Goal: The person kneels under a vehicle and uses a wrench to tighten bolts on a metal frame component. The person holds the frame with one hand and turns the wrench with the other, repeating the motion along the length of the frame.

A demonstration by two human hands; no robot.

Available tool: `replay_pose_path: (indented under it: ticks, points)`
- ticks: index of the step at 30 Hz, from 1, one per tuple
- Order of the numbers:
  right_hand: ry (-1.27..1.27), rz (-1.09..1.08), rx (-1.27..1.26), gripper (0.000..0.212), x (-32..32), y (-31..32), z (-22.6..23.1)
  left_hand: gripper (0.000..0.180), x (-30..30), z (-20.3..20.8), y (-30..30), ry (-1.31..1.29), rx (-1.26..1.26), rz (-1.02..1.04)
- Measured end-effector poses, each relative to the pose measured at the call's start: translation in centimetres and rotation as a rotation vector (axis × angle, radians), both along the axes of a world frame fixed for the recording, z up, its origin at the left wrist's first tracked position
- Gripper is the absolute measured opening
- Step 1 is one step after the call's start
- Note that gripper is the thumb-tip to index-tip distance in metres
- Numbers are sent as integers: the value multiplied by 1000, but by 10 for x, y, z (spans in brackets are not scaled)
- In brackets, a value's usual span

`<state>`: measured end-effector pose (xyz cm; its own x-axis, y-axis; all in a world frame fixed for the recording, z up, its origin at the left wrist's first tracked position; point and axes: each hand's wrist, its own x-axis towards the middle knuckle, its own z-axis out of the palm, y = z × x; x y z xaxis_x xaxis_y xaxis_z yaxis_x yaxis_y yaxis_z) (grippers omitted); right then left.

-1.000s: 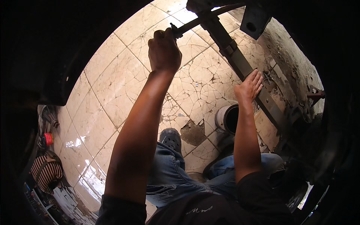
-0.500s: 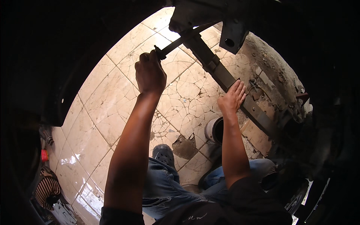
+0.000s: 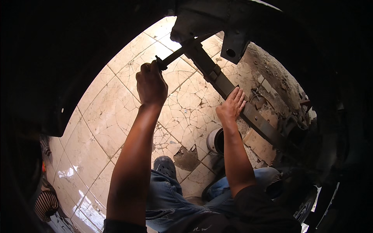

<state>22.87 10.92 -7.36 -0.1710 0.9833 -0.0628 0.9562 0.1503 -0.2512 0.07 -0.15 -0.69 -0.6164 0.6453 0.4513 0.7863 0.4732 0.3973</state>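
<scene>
In the head view, the left hand (image 3: 150, 84) is fisted tight around the handle of a wrench (image 3: 173, 58), whose far end meets the dark bracket (image 3: 202, 27) overhead. The right hand (image 3: 232, 105) lies open, fingers spread flat on the leaf spring (image 3: 248, 114) (just right of the wrench), above the cracked tile floor (image 3: 116, 112).

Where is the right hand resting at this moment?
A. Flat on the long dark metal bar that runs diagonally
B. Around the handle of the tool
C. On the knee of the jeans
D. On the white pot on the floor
A: the right hand lies open on the long dark metal bar, while the left hand grips the tool handle up near the bar's top end.
</scene>
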Motion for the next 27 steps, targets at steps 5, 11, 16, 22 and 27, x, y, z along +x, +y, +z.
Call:
replay_pose_path:
  ticks: [5,11,16,22,27]
  points:
    - [-21,129,47,100,-51,2,7,25,3,3,7,6,-28,0]
    - [107,357,184,97,-27,-14,-11,26,-3,-3,3,11,-18,-35]
    - [70,298,193,96,-37,16,-6,24,-1,1,7,-7,10,-34]
    - [69,362,101,101,-25,19,-1,22,1,4,5,-38,16,-33]
    - [-8,326,172,99,-22,-11,-9,20,2,5,3,-24,12,-22]
